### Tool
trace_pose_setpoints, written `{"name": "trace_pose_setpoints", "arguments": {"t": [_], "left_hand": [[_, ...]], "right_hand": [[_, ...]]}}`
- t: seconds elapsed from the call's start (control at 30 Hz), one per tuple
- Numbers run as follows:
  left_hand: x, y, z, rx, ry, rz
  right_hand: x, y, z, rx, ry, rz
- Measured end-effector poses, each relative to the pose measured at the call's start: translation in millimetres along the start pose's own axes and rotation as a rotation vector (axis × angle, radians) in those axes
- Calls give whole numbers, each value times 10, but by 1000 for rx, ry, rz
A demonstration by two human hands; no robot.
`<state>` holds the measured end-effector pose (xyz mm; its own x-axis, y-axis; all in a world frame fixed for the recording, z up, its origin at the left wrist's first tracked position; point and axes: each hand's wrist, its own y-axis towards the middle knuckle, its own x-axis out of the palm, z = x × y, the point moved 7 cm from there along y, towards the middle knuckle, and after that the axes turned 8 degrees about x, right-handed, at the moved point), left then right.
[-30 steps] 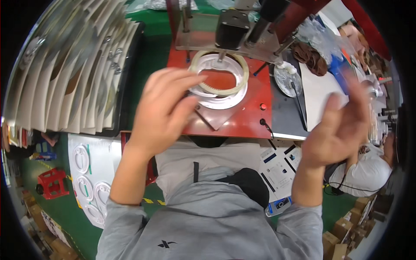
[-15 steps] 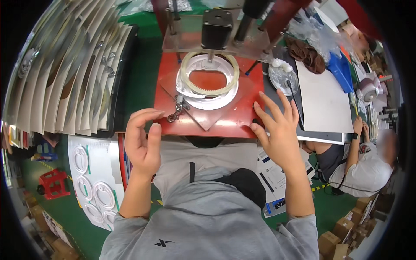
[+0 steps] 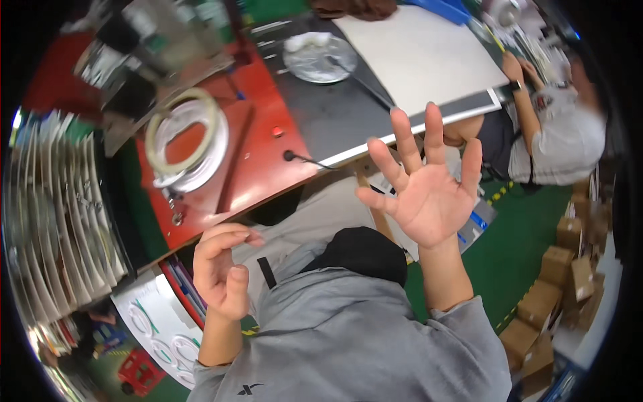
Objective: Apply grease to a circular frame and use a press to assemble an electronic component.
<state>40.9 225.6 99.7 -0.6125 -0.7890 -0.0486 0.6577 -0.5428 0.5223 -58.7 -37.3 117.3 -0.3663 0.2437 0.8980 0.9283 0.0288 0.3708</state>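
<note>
My left hand (image 3: 223, 273) hovers just off the table's front edge, fingers loosely bent and thumb apart, holding nothing. Raised higher, my right hand (image 3: 432, 195) shows its palm with all fingers spread, also holding nothing. On the red base plate (image 3: 264, 127) of a bench press lies a white round plastic part (image 3: 220, 142). A cream toothed ring (image 3: 153, 144) sits on top of that part. Beside them is a small metal clasp (image 3: 176, 216). My left hand is nearest the plate's front edge; neither hand touches any part.
A dark mat (image 3: 308, 114) with a foil-like round dish (image 3: 315, 70), a black rod (image 3: 367, 87) and a white sheet (image 3: 429, 60) lies right of the plate. Upright card dividers (image 3: 60, 228) stand left. A co-worker (image 3: 562, 134) sits at the right; cardboard boxes (image 3: 536, 301) line the floor.
The view has swung to the right, so the press and rings now appear further left. My right hand has left the red plate's edge and turned its palm up; my left stays loosely curled.
</note>
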Motion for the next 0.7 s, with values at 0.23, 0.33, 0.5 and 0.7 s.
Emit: {"name": "trace_pose_setpoints", "arguments": {"t": [0.23,0.33,0.5,0.7], "left_hand": [[491,0,-183,-126,-106,-160],[661,48,-186,-151,-93,-221],[936,62,-305,-222,-25,-347],[1090,62,-377,-249,71,-500]], "right_hand": [[-53,-624,-361,-97,193,-82],[-103,-802,-501,-135,184,-144],[-277,-1294,-713,-209,141,-115],[-1004,-2080,-910,-409,205,200]]}}
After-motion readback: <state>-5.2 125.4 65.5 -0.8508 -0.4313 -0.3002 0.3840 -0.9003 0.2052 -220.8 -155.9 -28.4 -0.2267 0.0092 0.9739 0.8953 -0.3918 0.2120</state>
